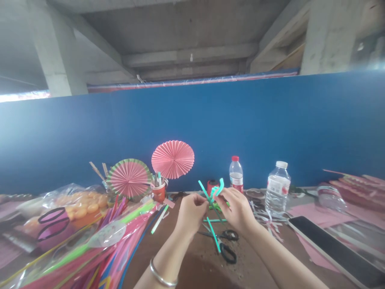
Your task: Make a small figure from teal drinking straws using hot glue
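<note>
Both hands work on a bundle of teal straws [221, 185], bent and crossed between them above the table. My left hand [195, 210] pinches the left side of it with thumb and forefinger. My right hand [237, 206] has its fingers closed round the upper right part, near the curled end. Just beneath the hands, black-handled scissors [228, 253] lie on the brown table [192, 269], with a loose teal straw [213, 235] across them. Something bright green is partly hidden behind the right fingers.
Plastic-wrapped coloured strips [99, 245] spread over the left side, near a bag of orange round things [87, 204]. Pink paper fans [173, 159] stand behind a cup of pens [159, 192]. Two water bottles [277, 192], pink paper and a phone [333, 251] are at right. A blue partition [192, 120] rises behind.
</note>
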`<state>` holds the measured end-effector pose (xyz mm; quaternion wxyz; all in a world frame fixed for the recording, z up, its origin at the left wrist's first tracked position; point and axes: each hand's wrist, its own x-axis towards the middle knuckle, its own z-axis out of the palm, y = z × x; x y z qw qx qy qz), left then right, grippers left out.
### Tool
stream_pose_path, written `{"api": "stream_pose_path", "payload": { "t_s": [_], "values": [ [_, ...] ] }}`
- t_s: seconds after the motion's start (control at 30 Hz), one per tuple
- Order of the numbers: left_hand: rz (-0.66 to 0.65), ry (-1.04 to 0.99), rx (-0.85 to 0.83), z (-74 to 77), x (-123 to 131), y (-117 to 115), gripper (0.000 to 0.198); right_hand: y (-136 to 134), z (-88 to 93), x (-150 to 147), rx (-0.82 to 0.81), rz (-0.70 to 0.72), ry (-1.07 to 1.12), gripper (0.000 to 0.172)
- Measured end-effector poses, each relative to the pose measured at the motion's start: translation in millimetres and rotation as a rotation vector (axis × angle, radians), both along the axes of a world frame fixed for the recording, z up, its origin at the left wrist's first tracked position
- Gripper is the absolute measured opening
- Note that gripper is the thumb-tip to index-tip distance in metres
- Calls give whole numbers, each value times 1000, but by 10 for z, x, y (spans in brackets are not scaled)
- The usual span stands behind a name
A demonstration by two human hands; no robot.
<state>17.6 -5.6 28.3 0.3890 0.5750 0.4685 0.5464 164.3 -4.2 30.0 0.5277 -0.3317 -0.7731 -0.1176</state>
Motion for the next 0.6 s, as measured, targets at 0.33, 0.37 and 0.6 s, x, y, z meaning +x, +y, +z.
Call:
{"api": "stream_pose_path", "payload": {
  "t_s": [0.33, 0.37, 0.6],
  "values": [
    [-75, 258, 148, 94, -41, -61, 12, -88, 226, 69, -262, 68, 58, 19],
    [-86, 275, 154, 99, -48, -65, 11, -94, 234, 77, -306, 70, 76, 19],
    [-164, 360, 190, 154, -78, -119, 9, -112, 280, 88, -566, 185, 241, 17]
  ]
}}
